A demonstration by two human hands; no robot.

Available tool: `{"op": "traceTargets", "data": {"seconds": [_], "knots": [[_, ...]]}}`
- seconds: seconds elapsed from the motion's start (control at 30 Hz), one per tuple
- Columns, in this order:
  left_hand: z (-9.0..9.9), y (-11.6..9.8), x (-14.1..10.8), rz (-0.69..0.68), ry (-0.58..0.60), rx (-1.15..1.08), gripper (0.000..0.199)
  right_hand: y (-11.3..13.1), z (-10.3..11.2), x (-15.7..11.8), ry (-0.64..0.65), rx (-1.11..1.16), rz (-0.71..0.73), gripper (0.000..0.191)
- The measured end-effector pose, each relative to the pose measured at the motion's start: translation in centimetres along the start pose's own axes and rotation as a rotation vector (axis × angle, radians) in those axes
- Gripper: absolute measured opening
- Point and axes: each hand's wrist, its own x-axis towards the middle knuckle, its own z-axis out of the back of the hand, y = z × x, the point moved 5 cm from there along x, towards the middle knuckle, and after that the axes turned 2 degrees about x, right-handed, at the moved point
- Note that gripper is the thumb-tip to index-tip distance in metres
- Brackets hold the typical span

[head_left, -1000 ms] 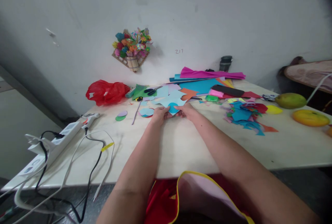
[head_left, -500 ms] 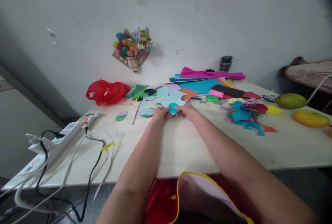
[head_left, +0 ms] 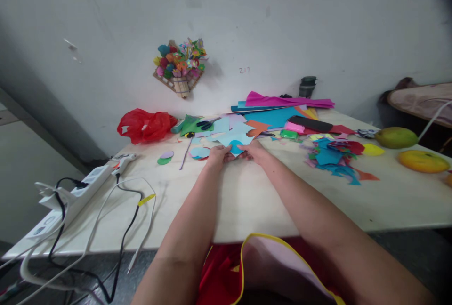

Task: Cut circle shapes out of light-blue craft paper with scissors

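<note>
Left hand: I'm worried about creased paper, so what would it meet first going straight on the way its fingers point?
The blue paper circle, right at the fingertips of the left hand. Beyond it, probably the right hand, though depth is unclear from one view.

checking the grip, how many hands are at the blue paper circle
2: the left hand at the left side of the blue paper circle, the right hand at its right side. Both hands show; some fingers are hidden.
</note>
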Motion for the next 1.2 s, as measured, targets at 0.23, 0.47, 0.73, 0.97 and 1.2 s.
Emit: {"op": "traceTargets", "data": {"seconds": [0.23,0.47,0.73,0.97,1.2], "knots": [[0.28,0.35,0.54,-0.034,-0.027,0.012,0.039,0.36,-0.15,-0.53,-0.013,-0.015,0.011,0.043],[0.35,0.33,0.54,-0.049,-0.031,0.019,0.038,0.67,-0.27,-1.01,-0.016,-0.033,0.004,0.024],[0.34,0.27,0.43,-0.045,-0.037,0.017,0.036,0.61,-0.32,-0.94,-0.014,-0.025,0.005,0.024],[0.37,0.44,0.65,-0.043,-0.026,0.01,0.036,0.63,-0.28,-1.02,-0.01,-0.023,-0.002,0.022],[0.35,0.17,0.25,-0.03,-0.005,-0.039,0.034,0.69,-0.3,-1.06,-0.013,-0.02,0.014,0.035]]}}
